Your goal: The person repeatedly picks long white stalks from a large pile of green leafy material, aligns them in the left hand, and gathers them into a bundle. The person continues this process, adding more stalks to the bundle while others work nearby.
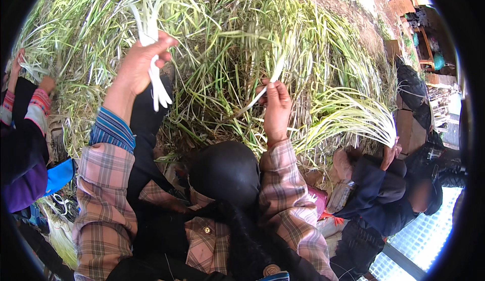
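Observation:
My left hand (146, 63) is raised at the upper left, gripping a small bunch of white leek-like stalks (160, 91). Their pale ends hang below the fist and the tops stick up above it. Further right, my right hand (277, 101) pinches a single stalk (278, 67) between thumb and fingers. It has a thin pale lower end and a yellow-green leaf that bends over to the left, blurred. Beneath both hands spreads a thick heap of long green and yellow leaves (235, 69).
At right, a seated person (379, 201) holds a fanned bunch of pale stalks (363, 118). Another person's hands (47, 84) work with stalks at the far left. Tied pale bundles (62, 235) lie at lower left. Black plastic (413, 88) and boxes (411, 129) edge the heap.

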`<state>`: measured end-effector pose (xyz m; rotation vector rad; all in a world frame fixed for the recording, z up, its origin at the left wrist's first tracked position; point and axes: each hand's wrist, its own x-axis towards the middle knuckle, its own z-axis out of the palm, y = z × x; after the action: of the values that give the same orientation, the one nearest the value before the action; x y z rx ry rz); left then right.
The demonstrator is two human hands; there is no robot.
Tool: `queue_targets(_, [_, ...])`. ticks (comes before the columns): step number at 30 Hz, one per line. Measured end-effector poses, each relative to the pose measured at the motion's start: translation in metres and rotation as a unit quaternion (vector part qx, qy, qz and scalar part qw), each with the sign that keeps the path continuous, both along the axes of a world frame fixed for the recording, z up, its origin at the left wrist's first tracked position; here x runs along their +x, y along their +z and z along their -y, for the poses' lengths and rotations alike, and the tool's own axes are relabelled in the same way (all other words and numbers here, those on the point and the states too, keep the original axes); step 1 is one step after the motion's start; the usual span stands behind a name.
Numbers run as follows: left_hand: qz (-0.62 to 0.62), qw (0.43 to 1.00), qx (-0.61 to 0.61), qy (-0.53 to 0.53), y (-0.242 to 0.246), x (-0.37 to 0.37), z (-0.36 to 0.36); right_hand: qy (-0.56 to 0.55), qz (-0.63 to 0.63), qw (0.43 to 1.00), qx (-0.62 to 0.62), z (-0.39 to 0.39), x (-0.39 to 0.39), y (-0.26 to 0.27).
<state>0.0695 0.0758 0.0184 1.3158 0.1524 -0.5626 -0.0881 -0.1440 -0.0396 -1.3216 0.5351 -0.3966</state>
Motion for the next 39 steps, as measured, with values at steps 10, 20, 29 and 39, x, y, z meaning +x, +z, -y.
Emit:
queue_targets(10, [0.093,0.98,-0.011,-0.177,-0.021,-0.058,0.043,0.157,0.035,0.805,-0.571,-0.044,0.018,0.025])
queue_targets(20, [0.152,0.976,0.071,-0.137,-0.037,-0.056,0.041,0.196,-0.021,0.98,-0.018,-0.055,0.021,0.002])
queue_targets(29, [0.137,0.989,0.052,-0.012,-0.032,-0.05,0.04,0.108,-0.103,0.987,-0.057,-0.029,-0.002,-0.054])
queue_targets(39, [0.083,0.994,-0.048,0.045,-0.02,-0.024,0.021,0.142,-0.319,0.899,-0.264,0.015,-0.083,-0.078])
